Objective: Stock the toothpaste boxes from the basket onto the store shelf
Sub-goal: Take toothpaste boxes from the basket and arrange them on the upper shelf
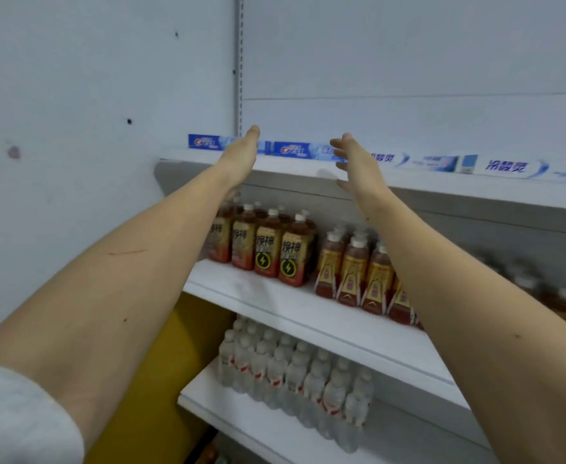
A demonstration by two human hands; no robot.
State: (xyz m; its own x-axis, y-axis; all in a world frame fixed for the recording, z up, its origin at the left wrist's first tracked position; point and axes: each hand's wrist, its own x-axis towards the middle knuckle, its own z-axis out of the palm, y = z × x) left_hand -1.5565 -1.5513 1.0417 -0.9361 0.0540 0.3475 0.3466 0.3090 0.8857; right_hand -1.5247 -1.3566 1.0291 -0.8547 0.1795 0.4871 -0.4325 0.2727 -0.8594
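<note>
Head view: both bare arms reach up to the white top shelf board (409, 187) of the store rack.
Left hand (241, 155): fingers straight and together, edge-on against the blue-and-white toothpaste box (208, 142) at the shelf's left end; holds nothing.
Right hand (358, 162): fingers spread and relaxed, just in front of the second blue toothpaste box (300, 150); holds nothing.
Task things: a row of boxes lies lengthwise along the top shelf's front edge, running on to white-and-blue toothpaste boxes (506, 167) at the right.
Risk: a careless nudge toward the front edge could likely tip a box off onto the brown drink bottles (275, 249) below.
Hidden: basket out of view; actual touch uncertain; box count cut off at the right edge.
</note>
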